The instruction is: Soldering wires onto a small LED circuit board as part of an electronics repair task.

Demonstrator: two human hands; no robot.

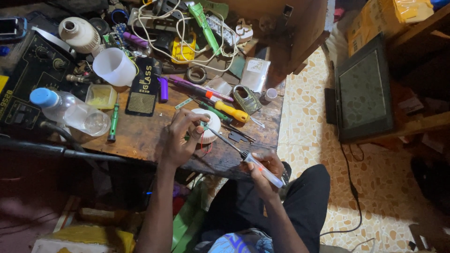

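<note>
My left hand (178, 138) pinches a small green circuit board (204, 124) with thin red wires hanging below it, held over a round white part (212, 122) on the wooden workbench (140, 136). My right hand (262, 171) grips a soldering iron (262, 169) with a clear handle that glows orange. Its metal tip (220, 138) reaches up and left to the small board.
A yellow-handled screwdriver (230, 111), a green-handled one, a purple tool, a plastic bottle (70, 111), a white cup (115, 67), tangled white cables (187, 28) and a black station (28, 79) crowd the bench. A dark monitor (363, 91) leans at the right over tiled floor.
</note>
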